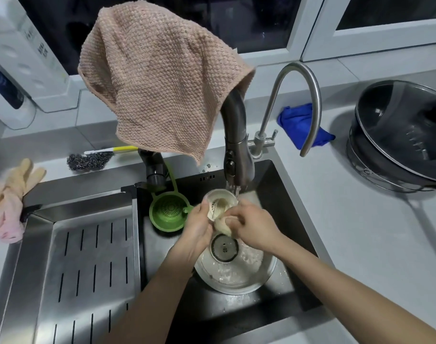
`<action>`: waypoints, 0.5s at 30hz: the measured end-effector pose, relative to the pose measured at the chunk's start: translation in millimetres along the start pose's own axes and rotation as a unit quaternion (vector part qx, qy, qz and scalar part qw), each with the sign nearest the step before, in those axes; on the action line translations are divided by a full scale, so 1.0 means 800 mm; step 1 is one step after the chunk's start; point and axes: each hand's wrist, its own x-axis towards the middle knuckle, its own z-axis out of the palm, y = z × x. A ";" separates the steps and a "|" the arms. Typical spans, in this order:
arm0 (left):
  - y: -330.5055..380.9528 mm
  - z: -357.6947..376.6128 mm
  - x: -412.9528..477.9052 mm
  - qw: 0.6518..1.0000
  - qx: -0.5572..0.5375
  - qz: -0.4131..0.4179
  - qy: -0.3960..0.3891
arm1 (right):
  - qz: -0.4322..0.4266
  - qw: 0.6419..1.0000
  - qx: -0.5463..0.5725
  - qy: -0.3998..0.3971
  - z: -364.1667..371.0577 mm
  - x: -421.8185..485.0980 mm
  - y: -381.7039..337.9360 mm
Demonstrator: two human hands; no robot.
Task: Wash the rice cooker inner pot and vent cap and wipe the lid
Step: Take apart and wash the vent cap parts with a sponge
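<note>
Pinkish-brown towel hung over dark faucet, far centre. Curved steel tap stood just right of it, w/ blue cloth on counter behind. Green strainer sat in sink, left of centre. Steel scourer & yellow-handled brush lay side by side, far left. Rubber gloves were at left edge. Slotted drain board was near left.

Domestic kitchen, washing-up area. A steel sink with a slotted drainboard is set into a pale countertop below a dark window. It has a pull-down tap (draped with a dishcloth) and a gooseneck tap; a steel scourer and a lidded pan stand nearby.
</note>
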 end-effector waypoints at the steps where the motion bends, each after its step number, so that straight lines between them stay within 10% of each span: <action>1: 0.003 -0.004 0.002 1.000 0.002 -0.006 0.001 | 0.022 0.998 0.042 0.035 -0.003 -0.002 0.009; 4: 0.007 -0.010 0.002 1.000 0.023 -0.016 -0.011 | 0.087 0.974 0.146 0.148 0.005 0.004 0.040; 15: -0.025 -0.001 -0.006 0.965 0.241 0.061 -0.080 | 0.127 0.925 0.333 0.134 0.032 0.027 0.029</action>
